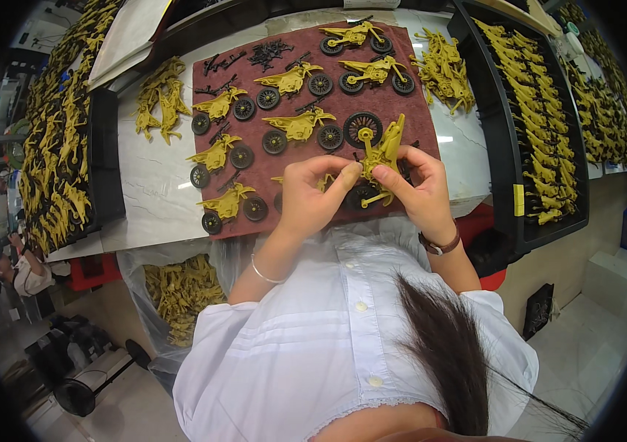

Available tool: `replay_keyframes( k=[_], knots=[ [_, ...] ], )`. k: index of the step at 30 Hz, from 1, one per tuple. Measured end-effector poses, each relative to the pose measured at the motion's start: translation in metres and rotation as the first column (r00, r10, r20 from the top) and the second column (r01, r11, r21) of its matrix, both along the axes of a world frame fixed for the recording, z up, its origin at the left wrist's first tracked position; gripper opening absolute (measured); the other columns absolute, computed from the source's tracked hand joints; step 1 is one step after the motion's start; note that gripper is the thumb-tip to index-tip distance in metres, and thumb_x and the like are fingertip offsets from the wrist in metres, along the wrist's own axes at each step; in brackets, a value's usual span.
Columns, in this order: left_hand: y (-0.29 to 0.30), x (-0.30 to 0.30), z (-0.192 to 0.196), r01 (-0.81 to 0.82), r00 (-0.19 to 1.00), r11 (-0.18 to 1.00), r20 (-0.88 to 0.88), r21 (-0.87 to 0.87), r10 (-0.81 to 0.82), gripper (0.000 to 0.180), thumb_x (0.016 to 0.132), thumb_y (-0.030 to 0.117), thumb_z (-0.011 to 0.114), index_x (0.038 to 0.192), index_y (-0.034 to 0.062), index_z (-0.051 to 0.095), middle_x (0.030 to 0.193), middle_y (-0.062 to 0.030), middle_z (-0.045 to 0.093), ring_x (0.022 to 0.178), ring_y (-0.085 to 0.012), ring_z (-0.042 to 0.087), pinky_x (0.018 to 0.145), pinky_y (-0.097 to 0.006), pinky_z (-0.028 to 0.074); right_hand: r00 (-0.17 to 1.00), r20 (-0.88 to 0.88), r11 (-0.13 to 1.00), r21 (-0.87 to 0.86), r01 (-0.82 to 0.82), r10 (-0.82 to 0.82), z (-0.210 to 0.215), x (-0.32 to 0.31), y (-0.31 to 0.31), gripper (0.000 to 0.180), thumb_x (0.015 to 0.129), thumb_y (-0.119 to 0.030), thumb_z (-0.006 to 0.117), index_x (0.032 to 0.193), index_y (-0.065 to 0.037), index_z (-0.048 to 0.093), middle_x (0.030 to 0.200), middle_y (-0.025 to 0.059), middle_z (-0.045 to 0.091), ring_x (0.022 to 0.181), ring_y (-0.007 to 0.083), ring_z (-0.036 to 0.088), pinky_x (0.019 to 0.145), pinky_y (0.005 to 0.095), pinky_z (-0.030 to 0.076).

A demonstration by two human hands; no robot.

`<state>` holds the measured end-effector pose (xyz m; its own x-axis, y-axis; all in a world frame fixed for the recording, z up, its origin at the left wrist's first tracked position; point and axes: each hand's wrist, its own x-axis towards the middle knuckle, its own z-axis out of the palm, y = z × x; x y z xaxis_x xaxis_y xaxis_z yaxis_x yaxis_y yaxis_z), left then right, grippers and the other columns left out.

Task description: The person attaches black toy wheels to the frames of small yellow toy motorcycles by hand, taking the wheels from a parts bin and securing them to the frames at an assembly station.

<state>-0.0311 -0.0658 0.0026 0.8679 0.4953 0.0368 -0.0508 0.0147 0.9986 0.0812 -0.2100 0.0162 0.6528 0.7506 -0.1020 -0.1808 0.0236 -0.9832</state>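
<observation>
A: Where to find the yellow toy motorbike (pixel 381 156)?

B: Between left hand (pixel 313 191) and right hand (pixel 425 190), above the red cloth (pixel 413 118) on the white counter (pixel 150 193). Looks tilted, nearly on end.

A: And the hands, closed how?

B: Both gripping the motorbike. On the right, thumb and fingers around the body; on the left, only a pinch near the middle. Cannot tell whether also pinching a small piece there, because of the covering fingers.

A: What danger from here?

B: First, perhaps a slip. Seems held mostly by fingertips, so possible to twist away under an uneven push.

A: Any danger for the narrow parts?

B: Yes, maybe bending or cracking, in case of too strong pressing.

A: And around?

B: Just beyond the left hand, another toy motorbike (pixel 300 127). Easy to knock crooked with a careless knuckle. Farther up, small black pieces (pixel 270 54), probably easy to scatter by a hasty reach.
</observation>
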Motion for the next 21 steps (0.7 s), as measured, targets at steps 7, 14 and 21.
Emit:
replay_keyframes(
  k=[7,14,21],
  knots=[
    [0.001,0.000,0.001,0.069,0.989,0.997,0.129,0.027,-0.072,0.004,0.084,-0.004,0.064,0.086,-0.0077,0.064,0.085,-0.0064,0.064,0.077,-0.0089,0.056,0.068,-0.022,0.044,0.998,0.059,0.995,0.092,0.029,-0.034,0.002,-0.005,0.003,0.020,0.085,-0.008,0.069,0.100,0.003,0.062,0.089,0.0027,0.066,0.078,0.0058,0.060,0.067,0.0200,0.049],
    [0.003,0.003,-0.005,0.043,0.983,0.998,0.176,0.042,-0.049,0.012,0.078,0.000,0.072,0.088,-0.0050,0.067,0.083,-0.0112,0.068,0.074,-0.0137,0.063,0.066,-0.025,0.047,0.986,0.137,0.985,0.155,0.077,-0.098,0.000,-0.009,0.005,0.018,0.085,-0.005,0.068,0.099,0.004,0.061,0.090,0.0037,0.066,0.079,0.0068,0.061,0.069,0.0222,0.052],
    [0.010,0.008,0.022,0.062,0.987,0.987,0.136,0.151,-0.082,0.025,0.077,0.003,0.072,0.100,-0.0019,0.066,0.089,-0.0088,0.068,0.080,-0.0140,0.063,0.074,-0.027,0.050,0.927,0.375,0.996,0.085,-0.008,-0.024,0.008,-0.001,0.004,0.016,0.080,-0.004,0.071,0.092,0.003,0.063,0.085,0.0053,0.065,0.075,0.0095,0.062,0.066,0.0237,0.049]
  ],
)
